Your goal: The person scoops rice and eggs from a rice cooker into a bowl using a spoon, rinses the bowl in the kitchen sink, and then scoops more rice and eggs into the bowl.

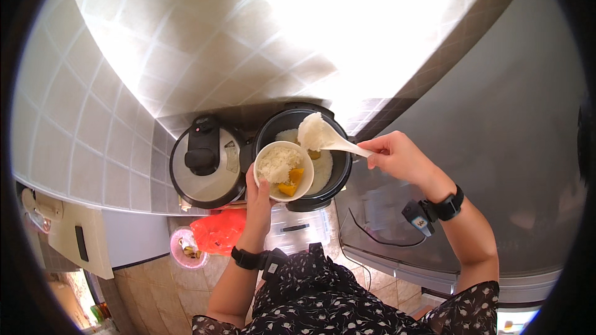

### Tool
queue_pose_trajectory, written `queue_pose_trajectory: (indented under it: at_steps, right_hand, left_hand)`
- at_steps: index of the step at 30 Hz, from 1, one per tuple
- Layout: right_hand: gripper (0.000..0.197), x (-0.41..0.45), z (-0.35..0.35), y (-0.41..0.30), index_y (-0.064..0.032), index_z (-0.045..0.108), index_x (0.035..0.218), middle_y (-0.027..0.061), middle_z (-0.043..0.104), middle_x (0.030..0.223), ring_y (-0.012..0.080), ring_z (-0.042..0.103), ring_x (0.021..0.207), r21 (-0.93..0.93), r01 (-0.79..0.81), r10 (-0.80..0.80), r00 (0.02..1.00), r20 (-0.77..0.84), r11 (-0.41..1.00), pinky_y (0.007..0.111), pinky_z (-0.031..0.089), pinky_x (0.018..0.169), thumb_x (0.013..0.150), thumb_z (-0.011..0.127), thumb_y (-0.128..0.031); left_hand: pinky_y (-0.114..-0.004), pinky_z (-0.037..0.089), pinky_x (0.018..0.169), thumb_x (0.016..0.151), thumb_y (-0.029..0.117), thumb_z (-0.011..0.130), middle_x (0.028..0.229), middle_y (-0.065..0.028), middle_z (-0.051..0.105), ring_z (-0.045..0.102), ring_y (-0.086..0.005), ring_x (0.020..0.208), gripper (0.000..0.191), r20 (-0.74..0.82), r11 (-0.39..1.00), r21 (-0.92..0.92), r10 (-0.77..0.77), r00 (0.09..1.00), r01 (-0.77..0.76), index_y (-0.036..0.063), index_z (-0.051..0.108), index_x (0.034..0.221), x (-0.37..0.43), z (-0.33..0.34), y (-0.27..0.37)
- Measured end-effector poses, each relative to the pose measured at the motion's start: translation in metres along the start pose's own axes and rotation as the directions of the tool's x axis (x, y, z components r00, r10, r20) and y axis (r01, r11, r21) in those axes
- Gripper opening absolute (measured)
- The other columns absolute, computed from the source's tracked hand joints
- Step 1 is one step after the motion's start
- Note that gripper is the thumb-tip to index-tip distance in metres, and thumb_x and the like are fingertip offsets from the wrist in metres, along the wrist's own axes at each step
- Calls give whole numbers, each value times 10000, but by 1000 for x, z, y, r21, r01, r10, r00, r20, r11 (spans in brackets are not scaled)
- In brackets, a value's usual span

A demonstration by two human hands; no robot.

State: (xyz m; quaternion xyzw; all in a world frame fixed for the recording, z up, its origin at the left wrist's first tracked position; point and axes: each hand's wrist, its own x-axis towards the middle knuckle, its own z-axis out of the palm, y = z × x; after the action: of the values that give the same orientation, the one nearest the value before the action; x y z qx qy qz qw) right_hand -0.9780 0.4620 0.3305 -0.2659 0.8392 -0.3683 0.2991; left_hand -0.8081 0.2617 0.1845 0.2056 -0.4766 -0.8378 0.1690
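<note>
My left hand (260, 197) holds a white bowl (307, 183) by its left and lower rim. Cooked rice (278, 162) and orange pumpkin-like chunks (291, 183) lie in the bowl. In my right hand (393, 155) is the handle of a white rice paddle (347, 145), its head heaped with rice (314, 132) just above the bowl's upper right edge. Beneath both is the dark pot of an electric cooker (343, 174), with more rice (322, 172) inside and a yellowish piece partly hidden by the paddle. The cooker's round lid (208, 183) stands swung open to the left.
A tiled wall (205, 55) rises behind the cooker. A large grey glossy surface (489, 125) is on the right, with a black cable (386, 243) before it. Below left are a red plastic bag (221, 232), a pink waste bin (174, 251) and a clear plastic box (298, 237).
</note>
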Motion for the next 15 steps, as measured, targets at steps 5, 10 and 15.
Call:
queue_pose_trajectory:
  at_steps: [5,10,15]
  right_hand:
    - [317,-25,26,-4,24,585,1009,150,597,730,277,597,659,-554,302,-422,901,-99,776,365,482,592,707,495,-14]
    - [463,-42,63,-3,94,480,1111,86,485,713,195,530,580,-884,243,-536,844,-10,400,261,451,461,672,531,-44]
    - [472,-44,86,2,114,478,1107,72,481,702,160,520,613,-930,252,-580,813,54,267,226,432,427,663,528,-36]
  left_hand:
    - [-283,410,869,914,299,421,1272,-91,352,391,-182,1143,513,22,996,88,34,999,-35,101,192,1329,8,30,-7]
    - [-289,302,963,900,304,461,1288,-99,334,351,-186,1172,557,8,989,94,117,993,-117,52,200,1322,6,47,-16]
    - [-314,297,980,894,329,468,1300,-107,322,351,-205,1178,583,-19,976,116,189,982,-185,59,187,1327,6,45,-19]
